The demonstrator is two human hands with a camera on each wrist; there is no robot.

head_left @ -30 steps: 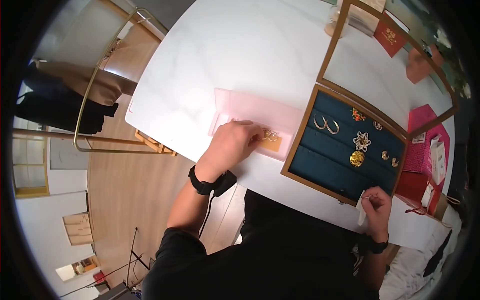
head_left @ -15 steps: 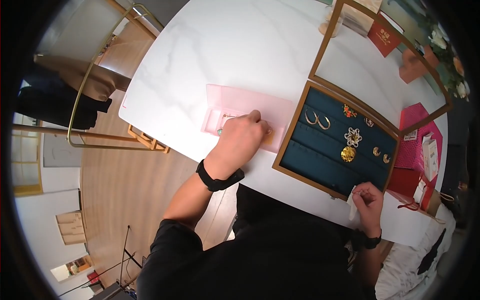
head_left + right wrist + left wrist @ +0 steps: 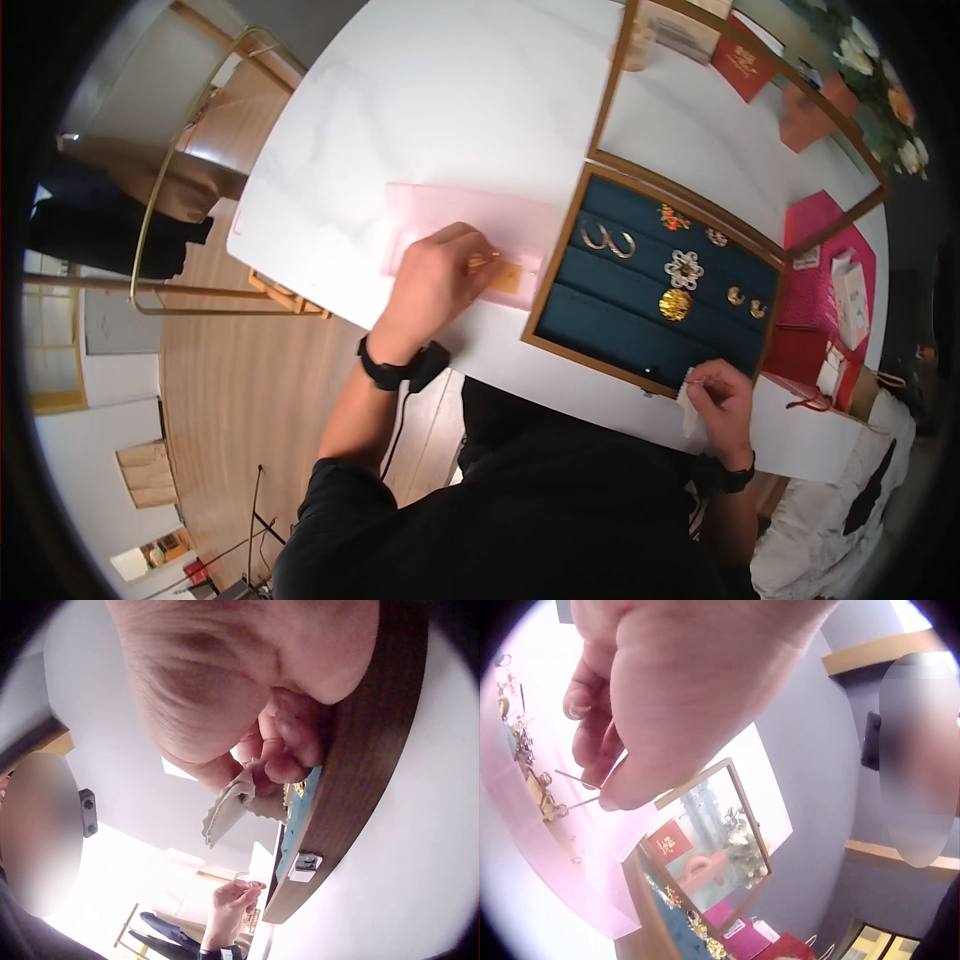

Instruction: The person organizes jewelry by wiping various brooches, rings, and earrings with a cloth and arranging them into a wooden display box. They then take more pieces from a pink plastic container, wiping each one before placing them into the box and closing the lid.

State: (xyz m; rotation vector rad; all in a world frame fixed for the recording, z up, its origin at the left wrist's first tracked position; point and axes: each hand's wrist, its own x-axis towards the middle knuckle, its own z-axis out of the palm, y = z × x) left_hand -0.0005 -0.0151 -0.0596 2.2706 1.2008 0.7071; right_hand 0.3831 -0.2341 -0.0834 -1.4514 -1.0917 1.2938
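My left hand (image 3: 435, 280) is over the pink jewelry box (image 3: 440, 205), which stands with its lid up. In the left wrist view its fingertips pinch a thin metal piece of jewelry (image 3: 581, 802), close above several gold pieces (image 3: 544, 787) in the box. My right hand (image 3: 725, 400) pinches a small cream cloth with a zigzag edge (image 3: 229, 810), at the front corner of the wooden display case (image 3: 600, 360). Inside that case, on teal padding, lie gold hoop earrings (image 3: 608, 242), a white flower brooch (image 3: 685, 270) and a round gold brooch (image 3: 675, 304).
The case's glass lid frame (image 3: 600, 110) stands open behind it. A magenta pouch (image 3: 810, 275) and a red bag (image 3: 800, 360) lie to the right. At the back are a red booklet (image 3: 742, 60) and flowers (image 3: 858, 50). A clothes rack (image 3: 150, 220) stands left of the table.
The left hand reached over the right part of the pink box, lifted its knuckles, then lowered again. The right hand keeps the cloth at the case corner. The head view has shifted slightly.
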